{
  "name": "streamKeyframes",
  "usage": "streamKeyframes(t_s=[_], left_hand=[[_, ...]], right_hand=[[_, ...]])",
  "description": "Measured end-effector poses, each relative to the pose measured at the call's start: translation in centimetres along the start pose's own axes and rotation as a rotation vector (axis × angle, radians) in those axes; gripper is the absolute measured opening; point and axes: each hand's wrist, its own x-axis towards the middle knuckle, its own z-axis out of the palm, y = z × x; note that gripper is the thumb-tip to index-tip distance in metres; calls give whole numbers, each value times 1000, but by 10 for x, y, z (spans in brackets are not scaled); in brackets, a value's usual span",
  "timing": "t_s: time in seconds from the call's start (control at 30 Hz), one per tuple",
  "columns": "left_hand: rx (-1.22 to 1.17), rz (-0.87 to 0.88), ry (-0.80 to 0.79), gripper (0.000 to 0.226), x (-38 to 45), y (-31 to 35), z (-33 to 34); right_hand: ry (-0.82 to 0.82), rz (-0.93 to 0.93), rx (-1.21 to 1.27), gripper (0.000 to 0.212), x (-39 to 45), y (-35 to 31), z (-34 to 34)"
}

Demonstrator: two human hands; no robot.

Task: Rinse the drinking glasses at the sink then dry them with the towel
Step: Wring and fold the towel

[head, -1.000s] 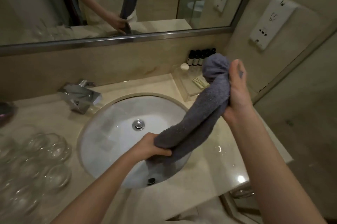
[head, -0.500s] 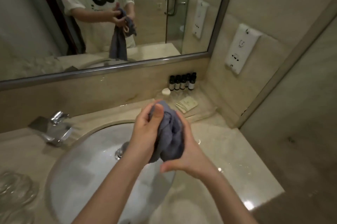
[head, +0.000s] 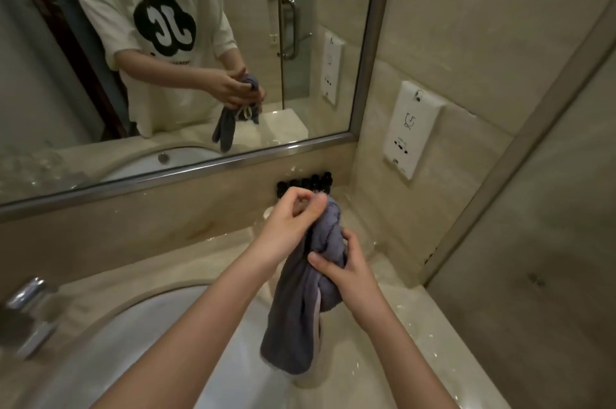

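Where it was bunched before, the towel (head: 301, 302) now hangs longer, both hands (head: 346, 267) clamped on it.

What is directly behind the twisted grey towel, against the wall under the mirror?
A row of small black-capped bottles stands behind the twisted grey towel. Only their caps show; the left hand and towel cover their bodies.

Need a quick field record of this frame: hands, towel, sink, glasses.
left hand: grips top of the towel
right hand: grips towel's middle
towel: grey, twisted, lower end hangs over the sink
sink: white basin, faucet at left
drinking glasses: seen only in the mirror's reflection, on the counter
toiletry bottles: row by the back wall
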Motion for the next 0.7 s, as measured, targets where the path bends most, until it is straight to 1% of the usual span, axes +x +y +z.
streamKeyframes(t_s=[0.03,0.07,0.13,0.17,0.27,0.33,0.4,0.47,0.5,0.53,0.57,0.63,0.7], left_hand=[[58,15,-15,24,13,-5,-2],[101,7,-32,29,26,-13,-4],[86,-103,-47,42,48,-29,-9],[55,-159,-33,42,60,-40,-11],[-9,-282,63,35,87,-74,-12],[-63,-386,125,35,97,-100,-8],[-128,-474,188,46,103,-127,-5],[-192,-544,259,63,104,-146,-4],[-184,-541,299,66,104,-153,-3],[-130,-533,320,62,104,-157,-3],[-79,-513,329,57,106,-160,-4],[-18,-500,339,50,104,-158,-5],[-4,-495,331,48,97,-149,-8]], right_hand=[[-6,15,25,41,12,1,-3],[-19,21,42,35,24,2,-7],[-44,21,33,31,51,7,-15],[-50,20,6,29,63,10,-18],[-34,51,-127,23,99,33,-27],[-26,72,-215,20,117,51,-31],[-27,90,-318,20,128,63,-33],[-25,71,-377,20,137,68,-33],[-19,42,-401,21,141,71,-32],[-8,37,-443,26,143,72,-31],[5,39,-480,36,146,75,-31],[45,109,-516,51,146,75,-32],[67,141,-515,53,141,75,-34]])
